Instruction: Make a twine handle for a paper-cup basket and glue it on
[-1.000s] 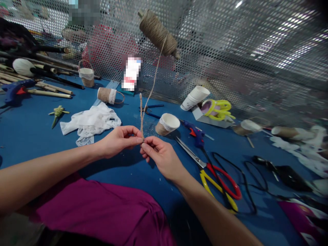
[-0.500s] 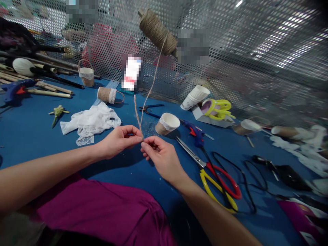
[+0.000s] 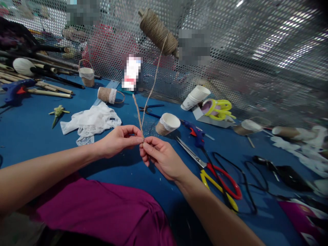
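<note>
Twine-wrapped stem (image 3: 138, 114), upright with a lean to the left, pinched at its lower end between the pressed-together thumb and forefinger of the left hand (image 3: 121, 140). Just beside that grip, tips almost meeting, thumb and forefinger of the right hand (image 3: 162, 155) closed on the same low spot, the other fingers curled loosely beneath. Too small to tell there: exactly which strand under which fingertip. Rising from the pinch, close alongside the stem and then slanting away to the right, thin twine (image 3: 155, 73) up to a big spool (image 3: 158, 32) in front of the perforated metal panel (image 3: 230, 51). Beneath both hands, the blue table (image 3: 107, 177). Near the right hand, a twine-and-lace cup (image 3: 162, 128), tilted, with white inside; then scissors (image 3: 191, 153) with one red and one yellow handle, and a blue glue gun (image 3: 196, 137) with a black cord. Beyond these, a leaning stack of white cups (image 3: 194, 98) beside yellow loops (image 3: 219, 108) in a shallow grey tray (image 3: 217, 122). Off to the left, a heap of white lace (image 3: 93, 119), and past it a small green woven figure (image 3: 58, 112). Farther back, one small basket (image 3: 104, 95) on its side, another basket (image 3: 87, 80) upright with its handle raised.
</note>
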Action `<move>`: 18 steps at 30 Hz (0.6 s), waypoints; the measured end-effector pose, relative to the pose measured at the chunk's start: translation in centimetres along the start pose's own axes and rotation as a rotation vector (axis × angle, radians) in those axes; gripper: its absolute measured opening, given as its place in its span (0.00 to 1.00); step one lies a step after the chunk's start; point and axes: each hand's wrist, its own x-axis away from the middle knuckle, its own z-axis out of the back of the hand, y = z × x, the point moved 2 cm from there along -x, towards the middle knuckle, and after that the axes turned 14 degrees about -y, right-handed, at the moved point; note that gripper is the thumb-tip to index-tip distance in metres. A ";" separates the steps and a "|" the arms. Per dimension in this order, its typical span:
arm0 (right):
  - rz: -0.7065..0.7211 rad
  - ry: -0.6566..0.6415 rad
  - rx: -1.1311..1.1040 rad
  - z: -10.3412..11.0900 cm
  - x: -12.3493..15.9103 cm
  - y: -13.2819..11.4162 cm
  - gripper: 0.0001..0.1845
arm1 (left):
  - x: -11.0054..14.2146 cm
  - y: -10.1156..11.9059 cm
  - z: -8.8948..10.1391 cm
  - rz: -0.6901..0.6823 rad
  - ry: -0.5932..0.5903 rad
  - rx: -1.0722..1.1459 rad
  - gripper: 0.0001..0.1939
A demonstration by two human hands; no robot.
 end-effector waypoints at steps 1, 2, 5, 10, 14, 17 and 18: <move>0.000 0.016 0.043 0.0 0.0 0.0 0.08 | 0.0 0.0 0.0 0.000 0.008 -0.007 0.09; 0.001 0.047 0.110 0.0 0.0 -0.1 0.08 | 0.0 -0.1 0.0 0.000 0.020 -0.016 0.09; 0.018 0.177 0.382 0.1 0.2 -0.2 0.06 | 0.0 -0.2 0.1 0.000 0.071 -0.070 0.09; 0.062 0.224 0.504 0.0 0.4 -0.2 0.06 | -0.1 -0.3 0.2 0.013 0.082 -0.113 0.09; 0.044 0.160 0.406 0.0 0.3 -0.2 0.06 | 0.0 -0.2 0.2 -0.005 0.037 -0.087 0.09; 0.042 0.134 0.351 0.1 0.1 -0.3 0.05 | 0.0 -0.2 0.2 -0.003 0.017 -0.062 0.09; 0.044 0.127 0.331 0.1 0.1 -0.3 0.05 | 0.0 -0.2 0.2 0.001 0.010 -0.047 0.09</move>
